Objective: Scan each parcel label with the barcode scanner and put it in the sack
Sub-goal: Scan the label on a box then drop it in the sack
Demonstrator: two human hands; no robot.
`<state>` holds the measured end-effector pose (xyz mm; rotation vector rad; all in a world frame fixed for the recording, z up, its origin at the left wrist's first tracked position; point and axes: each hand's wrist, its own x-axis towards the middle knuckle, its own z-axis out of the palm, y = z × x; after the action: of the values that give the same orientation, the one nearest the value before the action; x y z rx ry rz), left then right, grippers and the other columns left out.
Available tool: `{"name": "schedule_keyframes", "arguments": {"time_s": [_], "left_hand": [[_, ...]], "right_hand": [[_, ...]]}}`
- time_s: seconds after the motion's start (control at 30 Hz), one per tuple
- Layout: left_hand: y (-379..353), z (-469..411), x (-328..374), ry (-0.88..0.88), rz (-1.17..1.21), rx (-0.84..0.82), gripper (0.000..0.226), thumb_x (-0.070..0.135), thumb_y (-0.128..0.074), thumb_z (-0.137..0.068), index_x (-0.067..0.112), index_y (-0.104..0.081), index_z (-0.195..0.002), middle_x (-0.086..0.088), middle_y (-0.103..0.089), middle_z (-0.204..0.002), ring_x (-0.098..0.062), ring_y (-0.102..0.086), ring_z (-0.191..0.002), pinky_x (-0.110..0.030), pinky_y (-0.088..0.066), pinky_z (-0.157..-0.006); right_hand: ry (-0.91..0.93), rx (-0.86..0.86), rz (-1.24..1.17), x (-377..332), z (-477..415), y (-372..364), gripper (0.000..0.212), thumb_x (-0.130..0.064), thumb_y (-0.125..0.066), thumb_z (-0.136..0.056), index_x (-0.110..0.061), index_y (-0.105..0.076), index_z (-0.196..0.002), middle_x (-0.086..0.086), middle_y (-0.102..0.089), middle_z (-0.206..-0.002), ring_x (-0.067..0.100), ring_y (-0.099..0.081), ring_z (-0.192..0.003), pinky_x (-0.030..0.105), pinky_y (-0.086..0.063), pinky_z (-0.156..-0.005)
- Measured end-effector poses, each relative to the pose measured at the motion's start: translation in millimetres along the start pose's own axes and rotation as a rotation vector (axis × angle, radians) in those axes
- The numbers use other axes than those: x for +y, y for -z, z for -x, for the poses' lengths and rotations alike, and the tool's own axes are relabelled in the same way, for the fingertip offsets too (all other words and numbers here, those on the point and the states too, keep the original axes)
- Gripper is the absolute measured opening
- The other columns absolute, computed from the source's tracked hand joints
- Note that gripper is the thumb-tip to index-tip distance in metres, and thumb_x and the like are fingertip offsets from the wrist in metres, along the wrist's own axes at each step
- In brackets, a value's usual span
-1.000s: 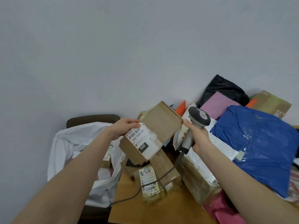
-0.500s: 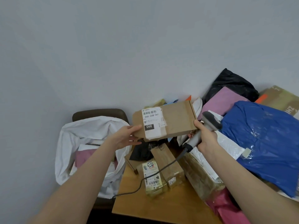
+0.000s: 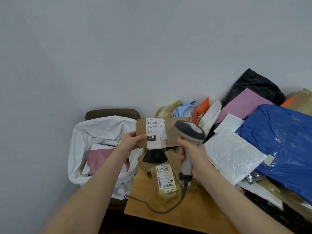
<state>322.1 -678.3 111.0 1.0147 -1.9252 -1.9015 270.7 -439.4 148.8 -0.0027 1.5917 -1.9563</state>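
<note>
While the left hand (image 3: 130, 142) pinches the cardboard parcel (image 3: 141, 129) (its label (image 3: 155, 132) facing the camera), the right hand (image 3: 194, 154) grips the barcode scanner (image 3: 190, 132), seemingly just right of it.

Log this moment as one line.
left hand: holds box, label facing camera | right hand: grips scanner beside label | sack: open, box not in
</note>
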Motion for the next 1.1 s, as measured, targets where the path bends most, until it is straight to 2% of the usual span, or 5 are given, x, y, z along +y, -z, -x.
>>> {"name": "schedule_keyframes", "arguments": {"time_s": [0.13,0.53,0.9,1.0,1.1], "left_hand": [[1.4,5.8,-9.7,-0.013,0.018,0.012,0.030,0.014,-0.070,-0.085,0.012,-0.059,-0.113,-0.003,-0.067,-0.106,-0.024,-0.063,-0.101,-0.035,-0.056,-0.083],[30.4,4.0,-27.0,-0.002,0.043,0.027,0.037,0.015,-0.070,-0.085,0.013,-0.054,-0.118,-0.002,-0.064,-0.107,-0.019,-0.063,-0.094,-0.030,-0.055,-0.077],[58.1,-5.0,-31.8,0.026,0.086,0.000,0.031,0.010,-0.067,-0.088,0.012,-0.056,-0.117,0.000,-0.066,-0.098,-0.017,-0.063,-0.089,-0.026,-0.053,-0.067],[67.9,-6.2,-36.8,0.037,0.061,0.039,0.033,0.015,-0.070,-0.086,0.011,-0.058,-0.116,-0.002,-0.067,-0.101,-0.020,-0.064,-0.093,-0.031,-0.056,-0.073],[78.9,-6.7,-40.4,0.052,0.054,0.079,0.045,0.020,-0.074,-0.082,0.008,-0.059,-0.123,-0.007,-0.069,-0.109,-0.028,-0.065,-0.102,-0.045,-0.055,-0.088]], "right_hand": [[-0.001,-0.076,0.103,17.1,19.7,-29.8,0.015,-0.015,-0.070,-0.085,-0.002,-0.064,-0.083,0.004,-0.057,-0.053,0.013,-0.048,-0.044,0.027,-0.043,-0.048],[0.026,-0.077,0.224,31.5,34.2,-63.6,0.014,-0.013,-0.067,-0.085,-0.005,-0.061,-0.074,0.005,-0.056,-0.053,0.013,-0.048,-0.042,0.026,-0.044,-0.049],[-0.022,-0.078,0.157,39.8,30.6,-93.1,0.015,-0.012,-0.067,-0.085,-0.006,-0.061,-0.072,0.007,-0.054,-0.056,0.015,-0.045,-0.045,0.026,-0.040,-0.047],[-0.026,-0.121,0.179,43.9,25.9,-98.5,0.016,-0.012,-0.066,-0.085,-0.006,-0.061,-0.071,0.008,-0.054,-0.057,0.016,-0.046,-0.046,0.029,-0.041,-0.051],[-0.039,-0.153,0.193,45.1,17.9,-102.8,0.018,-0.013,-0.067,-0.084,-0.006,-0.061,-0.069,0.006,-0.054,-0.053,0.015,-0.045,-0.043,0.027,-0.042,-0.049]]}}
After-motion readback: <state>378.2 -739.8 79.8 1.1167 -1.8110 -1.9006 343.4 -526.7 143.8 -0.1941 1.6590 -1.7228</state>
